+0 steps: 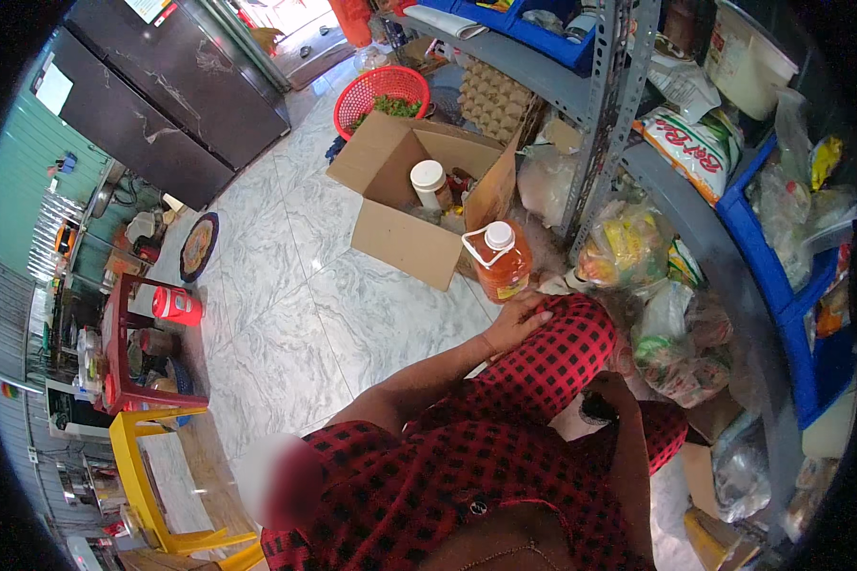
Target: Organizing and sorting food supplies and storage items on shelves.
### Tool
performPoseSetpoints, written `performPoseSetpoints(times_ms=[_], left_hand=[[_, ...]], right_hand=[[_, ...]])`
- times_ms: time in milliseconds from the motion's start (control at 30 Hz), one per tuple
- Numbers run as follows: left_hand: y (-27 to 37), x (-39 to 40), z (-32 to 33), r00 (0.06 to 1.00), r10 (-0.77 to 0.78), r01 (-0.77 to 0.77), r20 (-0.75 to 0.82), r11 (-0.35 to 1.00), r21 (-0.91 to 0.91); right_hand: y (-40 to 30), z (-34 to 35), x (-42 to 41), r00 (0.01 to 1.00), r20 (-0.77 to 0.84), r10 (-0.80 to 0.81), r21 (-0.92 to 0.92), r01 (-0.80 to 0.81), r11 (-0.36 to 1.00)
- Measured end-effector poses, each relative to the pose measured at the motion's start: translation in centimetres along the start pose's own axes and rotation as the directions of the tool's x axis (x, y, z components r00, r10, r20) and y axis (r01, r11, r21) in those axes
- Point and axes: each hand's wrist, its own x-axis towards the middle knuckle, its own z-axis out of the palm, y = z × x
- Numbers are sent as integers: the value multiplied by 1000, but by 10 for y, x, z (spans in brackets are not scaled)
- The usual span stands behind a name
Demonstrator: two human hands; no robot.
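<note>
My left hand (518,322) rests on the knee of my red and black checked trousers (557,342), with nothing in it. Just beyond it stands a large clear plastic jug (503,264) of orange-red liquid, with a white cap and handle. My right hand (610,392) hangs in shadow between my legs, beside a dark object (596,410); whether it holds this is unclear. Past the jug is an open cardboard box (407,232). Inside the box are a white-lidded jar (430,182) and some items too hidden to name.
A metal shelf rack (693,193) curves along the right, with blue bins (778,307) and bagged goods (678,350) about it. Behind the box are a red basket of greens (382,96) and egg trays (496,100). A yellow plastic stool (139,478) stands left.
</note>
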Motion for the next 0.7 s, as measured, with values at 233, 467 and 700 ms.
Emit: performPoseSetpoints(times_ms=[233,467,700], left_hand=[[4,-34,-8,992,-124,126,38,991,-34],[-4,-5,0,1000,24,-25,-10,999,-21],[9,-41,-11,987,-128,132,98,991,-34]], right_hand=[[9,-2,3,998,-56,-2,-397,-20,918],[-2,0,1,997,-32,69,-270,-75,960],[-13,0,-5,995,-76,71,-336,-93,937]])
